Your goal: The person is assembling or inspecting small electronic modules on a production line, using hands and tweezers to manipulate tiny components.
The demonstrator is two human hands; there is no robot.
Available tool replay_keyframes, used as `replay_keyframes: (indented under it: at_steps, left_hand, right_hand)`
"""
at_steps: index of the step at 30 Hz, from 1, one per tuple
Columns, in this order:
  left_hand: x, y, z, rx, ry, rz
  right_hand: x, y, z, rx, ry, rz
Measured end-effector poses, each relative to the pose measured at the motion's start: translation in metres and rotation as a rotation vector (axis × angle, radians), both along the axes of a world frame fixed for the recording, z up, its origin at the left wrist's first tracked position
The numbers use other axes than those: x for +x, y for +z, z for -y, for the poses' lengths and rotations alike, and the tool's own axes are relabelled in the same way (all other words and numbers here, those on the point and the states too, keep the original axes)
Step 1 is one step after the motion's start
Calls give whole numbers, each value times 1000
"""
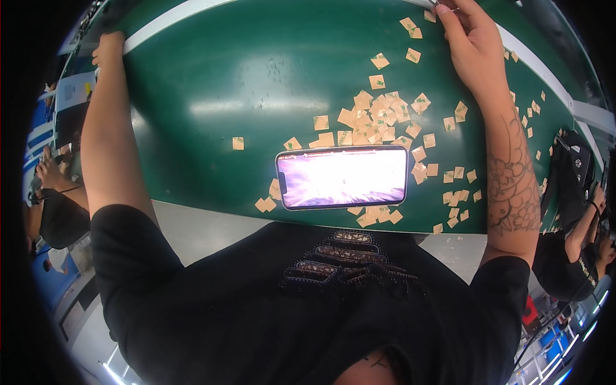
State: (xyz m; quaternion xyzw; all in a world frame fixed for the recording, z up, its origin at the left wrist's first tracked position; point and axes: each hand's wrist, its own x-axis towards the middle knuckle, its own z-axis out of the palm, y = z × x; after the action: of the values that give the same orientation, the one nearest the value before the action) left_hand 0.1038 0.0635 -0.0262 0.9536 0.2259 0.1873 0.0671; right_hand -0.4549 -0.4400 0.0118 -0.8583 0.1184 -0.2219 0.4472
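Observation:
My left hand (109, 50) is at the far left corner of the green table (212, 77), its fingers curled; whatever they hold, if anything, is hidden. At the top right, my right hand (471, 38) is closed in a pinch on a thin metallic tool (434, 2), mostly cut off by the picture's upper edge. Close by that hand lie a few small tan squares (407, 24) with green print. Many more form a loose heap (378, 119) in the middle right. A phone (343, 178) with a bright screen lies among them at the near edge.
A pale strip (170, 20) borders the table's far side. Beyond it on the right, more tan squares (530, 112) are scattered on green surface. People work at both sides: one person's hand (50, 168) shows at left, another's arm (585, 221) at right, beside a black bag (568, 167).

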Motion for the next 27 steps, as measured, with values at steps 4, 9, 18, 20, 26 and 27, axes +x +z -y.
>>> replay_keyframes:
  at_steps: [4, 9, 18, 20, 26, 27]
  left_hand:
    - [-30, 3, -20, 156, -308, 205]
    - [-195, -19, 167, 50, -1476, 518]
    - [-443, 30, 277, -287, -1961, -115]
    - [-442, 35, 268, -278, -1950, -118]
    - [-435, 46, 247, -254, -1855, -157]
    - [-431, 48, 248, -279, -1887, -183]
  right_hand:
    - [8, -1, -7, -33, 25, 101]
    - [0, -12, 15, -6, -20, 101]
    - [7, -20, 13, 91, 25, 141]
    - [6, -13, 7, 111, 39, 170]
    - [2, -1, -2, 63, 134, 122]
    - [1, 4, -8, 108, 136, 104]
